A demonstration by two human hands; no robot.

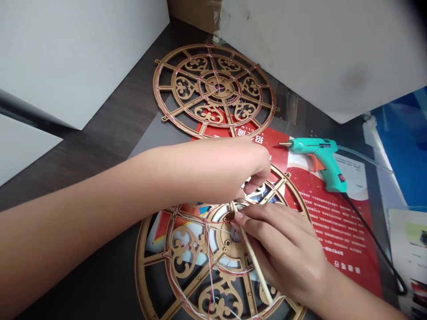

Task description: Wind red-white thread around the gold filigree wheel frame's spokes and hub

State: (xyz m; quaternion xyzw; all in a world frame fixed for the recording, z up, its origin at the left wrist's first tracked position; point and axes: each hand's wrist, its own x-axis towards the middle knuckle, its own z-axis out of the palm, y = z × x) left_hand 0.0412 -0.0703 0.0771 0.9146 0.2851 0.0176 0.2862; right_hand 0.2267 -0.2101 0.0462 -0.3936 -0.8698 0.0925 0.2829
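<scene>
The nearer gold-coloured openwork wheel frame [143, 262] lies flat, with red and white wires running along its rings and spokes. My right hand [283, 244] is closed on a thin pale wooden stick [255, 260], whose upper tip points at the wheel's centre. Its lower end slants toward the near rim. Over the far part of the same wheel, my left hand [247, 164] is bent down with its fingers curled together near the stick's tip. What those fingers pinch, if anything, is hidden behind the hand. Loose red and white wires [210, 262] cross the left of the hub.
A second wired wheel frame [173, 111] lies farther back. To the right rests a teal hot glue gun [328, 158], nozzle pointing left, its black cord [370, 231] trailing nearer. Red printed sheets [347, 235] lie under the things. White panels [320, 53] stand behind.
</scene>
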